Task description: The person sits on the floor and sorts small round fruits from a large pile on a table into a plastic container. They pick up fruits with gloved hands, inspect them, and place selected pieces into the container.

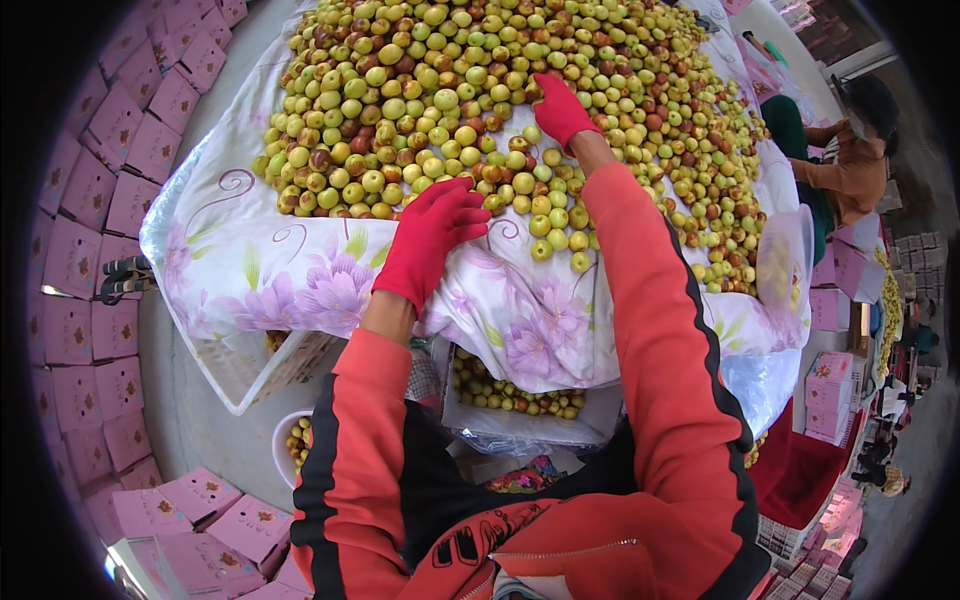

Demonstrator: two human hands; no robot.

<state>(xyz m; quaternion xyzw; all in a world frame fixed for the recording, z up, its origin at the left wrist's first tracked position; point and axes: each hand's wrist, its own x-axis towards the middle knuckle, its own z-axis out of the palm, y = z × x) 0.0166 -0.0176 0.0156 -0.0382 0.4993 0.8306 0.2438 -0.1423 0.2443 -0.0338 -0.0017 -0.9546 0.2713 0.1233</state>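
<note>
A large heap of green and reddish-brown jujubes (450, 97) covers a table under a white cloth with purple flowers (337, 292). My left hand (437, 236), in a red glove, lies at the near edge of the heap with its fingers spread a little; no fruit shows in it. Farther in, my right hand (559, 109), gloved in red too, reaches into the heap, its fingers touching jujubes. Whether it grips one cannot be told. Between both hands several loose jujubes rest on the cloth. Below the cloth's edge, an open box (525, 431) in front of my lap holds more jujubes.
A white plastic crate (244, 386) stands under the table's left corner, near a round tub (281, 450) of jujubes. A translucent basket (784, 259) is at the right corner. Pink cartons (75, 255) are stacked at left. Another person (847, 165) sits at the right.
</note>
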